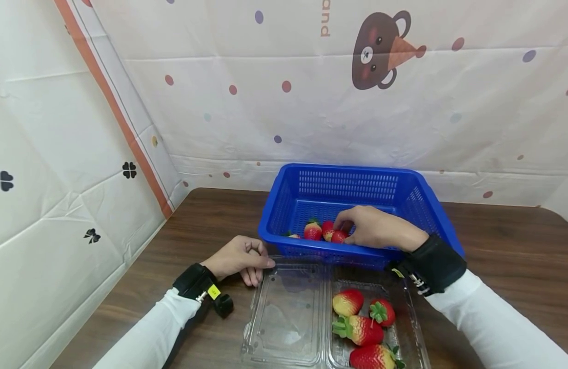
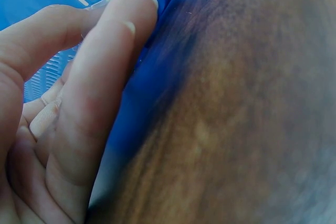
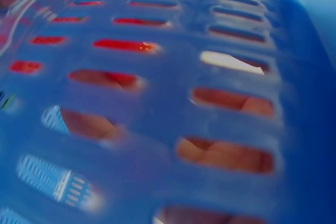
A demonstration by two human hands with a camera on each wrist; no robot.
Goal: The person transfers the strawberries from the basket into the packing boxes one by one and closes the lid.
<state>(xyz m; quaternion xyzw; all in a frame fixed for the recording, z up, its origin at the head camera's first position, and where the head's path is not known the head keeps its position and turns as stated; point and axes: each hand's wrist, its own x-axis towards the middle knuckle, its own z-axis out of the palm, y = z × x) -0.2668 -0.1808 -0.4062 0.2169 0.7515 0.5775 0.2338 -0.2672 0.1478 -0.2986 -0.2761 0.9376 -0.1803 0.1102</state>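
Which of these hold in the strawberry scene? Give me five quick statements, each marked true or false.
1. The right hand reaches into the blue basket. True.
2. The left hand is in the basket too. False: it pinches the edge of the clear container.
3. Four strawberries show in the container. True.
4. The container is closed. False: it lies open, its two halves side by side.
5. The basket holds no strawberries. False: several show inside it.

Head view bright, evenly lit; glare on clear lid [image 1: 288, 318]; wrist views blurred.
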